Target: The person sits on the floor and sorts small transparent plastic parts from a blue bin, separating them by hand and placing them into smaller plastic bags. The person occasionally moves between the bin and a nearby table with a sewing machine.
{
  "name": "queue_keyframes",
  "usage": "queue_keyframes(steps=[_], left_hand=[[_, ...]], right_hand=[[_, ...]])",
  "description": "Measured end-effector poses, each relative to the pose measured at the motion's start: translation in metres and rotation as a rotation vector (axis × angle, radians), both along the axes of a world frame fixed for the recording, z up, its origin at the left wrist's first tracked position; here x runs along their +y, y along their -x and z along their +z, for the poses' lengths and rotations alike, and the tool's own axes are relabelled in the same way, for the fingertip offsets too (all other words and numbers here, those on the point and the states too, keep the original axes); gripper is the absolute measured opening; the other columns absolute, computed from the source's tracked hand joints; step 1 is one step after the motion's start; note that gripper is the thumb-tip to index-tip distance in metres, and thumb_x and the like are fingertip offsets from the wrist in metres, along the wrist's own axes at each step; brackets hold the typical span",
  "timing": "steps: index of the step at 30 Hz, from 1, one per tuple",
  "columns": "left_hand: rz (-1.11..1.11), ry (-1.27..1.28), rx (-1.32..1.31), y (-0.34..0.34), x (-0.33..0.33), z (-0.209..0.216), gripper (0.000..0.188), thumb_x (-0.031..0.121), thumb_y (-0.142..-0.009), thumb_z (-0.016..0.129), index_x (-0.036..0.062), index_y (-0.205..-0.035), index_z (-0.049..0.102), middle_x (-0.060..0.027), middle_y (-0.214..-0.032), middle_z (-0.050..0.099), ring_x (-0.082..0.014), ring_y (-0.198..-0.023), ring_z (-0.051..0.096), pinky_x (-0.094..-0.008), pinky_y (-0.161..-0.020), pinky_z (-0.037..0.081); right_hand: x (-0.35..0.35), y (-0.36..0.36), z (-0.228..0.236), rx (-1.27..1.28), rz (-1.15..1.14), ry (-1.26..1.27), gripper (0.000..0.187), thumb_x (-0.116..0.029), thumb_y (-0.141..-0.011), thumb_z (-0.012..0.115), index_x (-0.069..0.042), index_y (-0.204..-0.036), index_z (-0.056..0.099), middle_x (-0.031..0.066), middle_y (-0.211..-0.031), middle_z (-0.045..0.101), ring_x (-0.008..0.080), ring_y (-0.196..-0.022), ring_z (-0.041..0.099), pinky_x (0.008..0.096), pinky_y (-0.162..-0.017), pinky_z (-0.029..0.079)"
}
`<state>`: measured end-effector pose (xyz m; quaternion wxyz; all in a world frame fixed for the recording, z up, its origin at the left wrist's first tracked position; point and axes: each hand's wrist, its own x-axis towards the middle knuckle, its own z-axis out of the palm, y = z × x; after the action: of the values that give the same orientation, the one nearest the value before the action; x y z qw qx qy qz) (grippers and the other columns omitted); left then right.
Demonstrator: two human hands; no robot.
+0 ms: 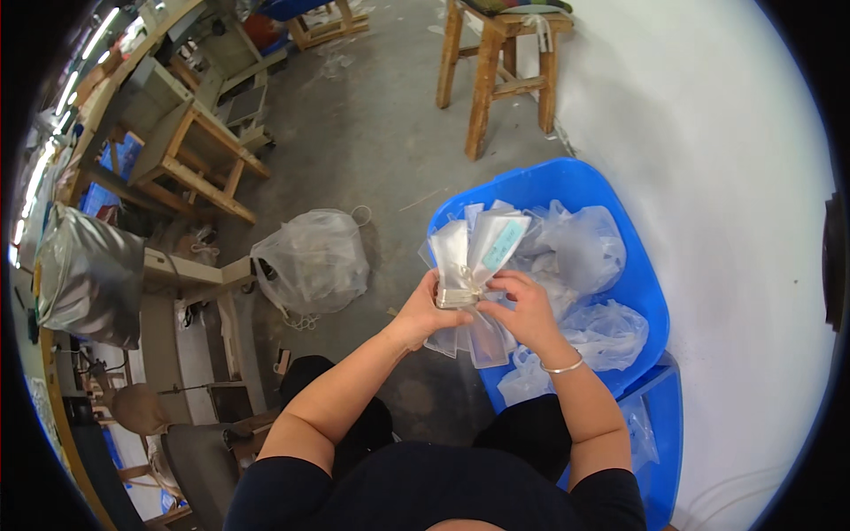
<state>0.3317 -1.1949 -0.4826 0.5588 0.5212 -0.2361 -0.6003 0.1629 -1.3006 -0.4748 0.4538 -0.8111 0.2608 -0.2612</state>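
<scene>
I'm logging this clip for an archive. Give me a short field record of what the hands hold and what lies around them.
left hand: grips a bundle of clear plastic bags at its middle
right hand: fingers pinch the same bundle at its band
below the hands: blue tub with loose clear bags inside
wrist: thin bracelet on the right arm
floor: tied clear sack to the left
background: wooden stool

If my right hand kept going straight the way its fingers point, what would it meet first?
Probably the left hand: the right hand points leftward across the bundle of clear plastic bags both grip, though depth is unclear.
</scene>
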Motion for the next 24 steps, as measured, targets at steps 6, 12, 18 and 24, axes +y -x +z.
queue_keyframes(steps=[6,12,18,24], left_hand=[[0.039,-0.064,-0.108,-0.011,0.013,0.0,0.093,0.002,-0.058,0.078,-0.0051,-0.135,0.026,-0.015,-0.116,0.051,-0.0225,-0.106,0.053,-0.0331,-0.092,0.044],[0.003,-0.145,-0.04,-0.014,0.009,-0.011,0.088,0.005,-0.061,0.077,-0.0065,-0.133,0.028,-0.0168,-0.113,0.053,-0.0231,-0.104,0.054,-0.0326,-0.09,0.044],[-0.038,-0.093,-0.146,-0.015,0.008,-0.018,0.09,0.006,-0.059,0.077,-0.006,-0.134,0.029,-0.0157,-0.114,0.053,-0.0234,-0.104,0.054,-0.0328,-0.091,0.044],[-0.081,-0.077,-0.144,-0.012,0.003,-0.012,0.092,0.006,-0.057,0.078,-0.0051,-0.135,0.03,-0.0151,-0.112,0.055,-0.0234,-0.103,0.055,-0.032,-0.09,0.044]], right_hand=[[0.018,-0.018,-0.01,0.08,0.066,0.076,0.022,-0.016,-0.072,0.073,0.0,-0.084,0.063,0.0099,-0.084,0.065,0.0252,-0.074,0.063,0.0335,-0.066,0.049],[-0.001,0.007,-0.015,0.201,0.139,-0.661,0.015,-0.017,-0.079,0.069,-0.003,-0.08,0.063,0.0005,-0.068,0.059,0.0081,-0.059,0.051,0.0243,-0.054,0.041],[-0.002,0.011,-0.02,0.074,0.103,-1.006,0.016,-0.017,-0.087,0.059,-0.003,-0.079,0.059,0.0011,-0.069,0.055,0.007,-0.057,0.045,0.0221,-0.052,0.037],[0.004,0.02,0.003,-0.303,0.137,-1.234,0.016,-0.012,-0.091,0.052,-0.003,-0.078,0.054,0.0061,-0.073,0.055,0.011,-0.063,0.048,0.0239,-0.056,0.037]])
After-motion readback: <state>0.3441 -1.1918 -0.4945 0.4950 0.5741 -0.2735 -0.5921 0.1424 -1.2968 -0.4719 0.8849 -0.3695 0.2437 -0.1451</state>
